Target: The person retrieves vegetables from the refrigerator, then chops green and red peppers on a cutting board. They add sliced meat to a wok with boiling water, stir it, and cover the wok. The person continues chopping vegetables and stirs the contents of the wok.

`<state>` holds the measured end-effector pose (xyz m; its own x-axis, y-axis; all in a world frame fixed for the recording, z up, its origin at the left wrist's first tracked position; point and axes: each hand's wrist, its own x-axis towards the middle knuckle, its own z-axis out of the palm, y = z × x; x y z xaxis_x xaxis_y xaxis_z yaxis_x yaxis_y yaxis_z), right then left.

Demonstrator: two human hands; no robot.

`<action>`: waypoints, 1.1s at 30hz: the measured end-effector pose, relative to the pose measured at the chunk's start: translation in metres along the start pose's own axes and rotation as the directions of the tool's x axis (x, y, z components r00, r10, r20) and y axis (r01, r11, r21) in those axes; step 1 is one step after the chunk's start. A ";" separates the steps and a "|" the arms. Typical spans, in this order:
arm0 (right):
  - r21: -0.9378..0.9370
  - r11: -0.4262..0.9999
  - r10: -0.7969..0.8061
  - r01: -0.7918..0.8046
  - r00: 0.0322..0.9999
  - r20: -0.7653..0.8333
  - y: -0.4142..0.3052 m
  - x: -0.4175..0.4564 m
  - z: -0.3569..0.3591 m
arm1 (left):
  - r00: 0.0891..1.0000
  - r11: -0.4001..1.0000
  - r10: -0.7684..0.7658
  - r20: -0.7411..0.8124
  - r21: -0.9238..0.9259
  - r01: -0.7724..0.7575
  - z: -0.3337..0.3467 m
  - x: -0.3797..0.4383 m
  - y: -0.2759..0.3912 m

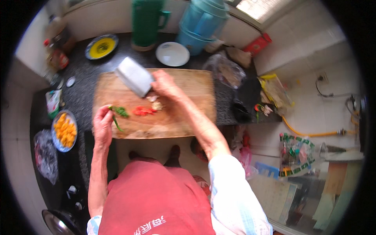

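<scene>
My right hand (164,83) grips a broad-bladed cleaver (133,76), raised over the back left part of a wooden cutting board (188,88). Between the thumb and fingers of my left hand (102,119), at the board's left edge, is a thin green chili pepper (117,123). Chopped green pepper (121,112) lies right by those fingertips. Farther right on the wood are a row of chopped red pepper (144,111) and a small heap of pale minced pieces (157,105), perhaps garlic. Larger pale pieces (152,97) sit just behind that heap, below the blade.
Behind the board stand a yellow plate (101,47), a green thermos flask (147,26), a white plate (172,54) and a blue thermos flask (199,29). A plate of orange chunks (64,130) is at left. Plastic bags (226,70) and pepper scraps (263,109) lie at right.
</scene>
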<state>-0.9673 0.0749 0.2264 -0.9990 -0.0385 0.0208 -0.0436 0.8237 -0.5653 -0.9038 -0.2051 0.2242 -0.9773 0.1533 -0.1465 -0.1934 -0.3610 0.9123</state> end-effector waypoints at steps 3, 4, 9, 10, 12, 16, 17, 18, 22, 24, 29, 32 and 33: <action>0.067 0.945 -0.283 0.320 0.903 -0.324 0.000 -0.037 -0.008 | 1.000 0.993 0.019 -0.017 -0.113 -0.021 0.050 0.004 -0.015; 0.432 0.868 -0.215 0.245 0.969 -0.119 -0.004 -0.057 -0.026 | 0.999 0.994 0.024 -0.038 -0.102 -0.028 0.073 0.005 -0.021; 0.707 0.707 -0.004 -0.034 0.999 0.052 0.032 -0.163 -0.103 | 0.988 0.999 -0.021 0.152 0.035 0.016 0.214 -0.009 -0.060; 0.661 0.750 0.044 -0.008 0.998 -0.038 0.050 -0.177 -0.109 | 0.976 0.998 -0.049 0.211 0.047 0.040 0.239 -0.016 -0.073; 0.766 0.628 0.212 -0.134 0.977 -0.004 0.080 -0.208 -0.138 | 0.938 0.993 -0.106 0.330 0.078 0.085 0.288 -0.034 -0.089; 0.840 0.508 0.310 -0.192 0.950 0.029 0.144 -0.258 -0.172 | 0.856 0.973 -0.231 0.462 0.113 0.201 0.354 -0.064 -0.120; 0.814 0.552 0.337 -0.177 0.941 -0.024 0.159 -0.266 -0.180 | 0.837 0.963 -0.268 0.477 0.168 0.213 0.364 -0.068 -0.122; 0.730 0.664 0.366 -0.162 0.922 -0.128 0.182 -0.271 -0.192 | 0.838 0.949 -0.294 0.459 0.244 0.199 0.367 -0.069 -0.127; 0.582 0.731 0.652 -0.356 0.616 -0.442 0.333 -0.295 -0.230 | 0.836 0.917 -0.352 0.422 0.336 0.216 0.348 -0.061 -0.123; 0.355 0.802 0.595 -0.480 0.593 -0.543 0.462 -0.331 -0.232 | 0.837 0.895 -0.381 0.393 0.384 0.228 0.330 -0.060 -0.111; 0.332 0.643 0.759 -0.690 0.517 -0.395 0.533 -0.332 -0.241 | 0.900 0.893 -0.388 0.201 0.323 0.313 0.247 -0.080 -0.085; -0.227 0.741 0.351 -0.632 0.652 -0.672 0.451 -0.307 -0.249 | 0.918 0.888 -0.396 0.035 0.270 0.373 0.199 -0.108 -0.076; -0.232 0.813 0.226 -0.534 0.656 -0.720 0.429 -0.301 -0.252 | 0.918 0.893 -0.396 0.011 0.235 0.383 0.188 -0.114 -0.072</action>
<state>-0.6864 0.5821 0.1858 -0.6690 0.5677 0.4797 0.4971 0.8216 -0.2791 -0.7620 -0.0236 0.2473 -0.8196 0.2936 -0.4921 -0.5267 -0.0477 0.8487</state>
